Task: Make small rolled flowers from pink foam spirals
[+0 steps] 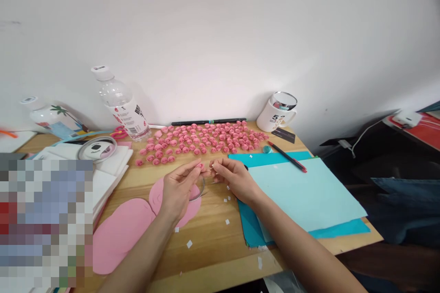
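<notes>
My left hand (179,187) and my right hand (231,177) meet over the middle of the wooden table (213,238), fingertips pinched together. Between them is a small pink rolled piece (200,165) and a clear round ring, perhaps a tape roll (199,188), hangs below my left fingers. My right fingertips pinch something tiny and white that I cannot make out. Several pink paper rosettes (206,139) lie in rows just beyond my hands. Pink foam shapes (120,233) lie under and left of my left wrist.
Light blue and teal sheets (302,192) lie at right with a red pen (288,157) on them. A white mug (277,114), a black pen (209,122), two plastic bottles (122,107), a tape roll (97,148) on white foam sheets and small white scraps (189,243) surround them.
</notes>
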`<state>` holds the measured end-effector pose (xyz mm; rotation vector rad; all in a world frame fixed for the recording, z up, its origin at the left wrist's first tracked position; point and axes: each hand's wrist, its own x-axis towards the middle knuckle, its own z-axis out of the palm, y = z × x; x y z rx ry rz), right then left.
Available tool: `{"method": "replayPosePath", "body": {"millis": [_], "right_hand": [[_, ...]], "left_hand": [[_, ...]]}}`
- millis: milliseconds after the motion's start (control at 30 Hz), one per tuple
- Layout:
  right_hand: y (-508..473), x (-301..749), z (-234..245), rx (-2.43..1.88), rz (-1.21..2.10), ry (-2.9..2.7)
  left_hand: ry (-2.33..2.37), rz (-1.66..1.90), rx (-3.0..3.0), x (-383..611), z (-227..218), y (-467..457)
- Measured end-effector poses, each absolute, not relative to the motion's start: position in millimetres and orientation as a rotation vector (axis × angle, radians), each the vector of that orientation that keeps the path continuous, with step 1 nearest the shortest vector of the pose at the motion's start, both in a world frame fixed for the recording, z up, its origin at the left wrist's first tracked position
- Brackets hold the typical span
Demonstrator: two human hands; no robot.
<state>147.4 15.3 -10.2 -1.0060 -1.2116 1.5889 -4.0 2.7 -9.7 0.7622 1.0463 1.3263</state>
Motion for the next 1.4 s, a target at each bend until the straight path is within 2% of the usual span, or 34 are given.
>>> {"method": "replayPosePath", "body": {"millis": [400,800,1400], "right_hand": [[14.4,158.1,3.5,-1.045,1.501,-1.369],[18.2,162.8,1.1,-1.062,1.53,-1.581],[13.8,157.7,-3.7,-1.318,1.062,-1.827]], "left_hand": [[1.284,1.256,1.384,0.1,-2.0,-6.9],[1.139,1.103,1.172,-5.5,-7.4,-1.6],[1.169,1.051,1.316,-0.9,-8.5,-1.9]]}}
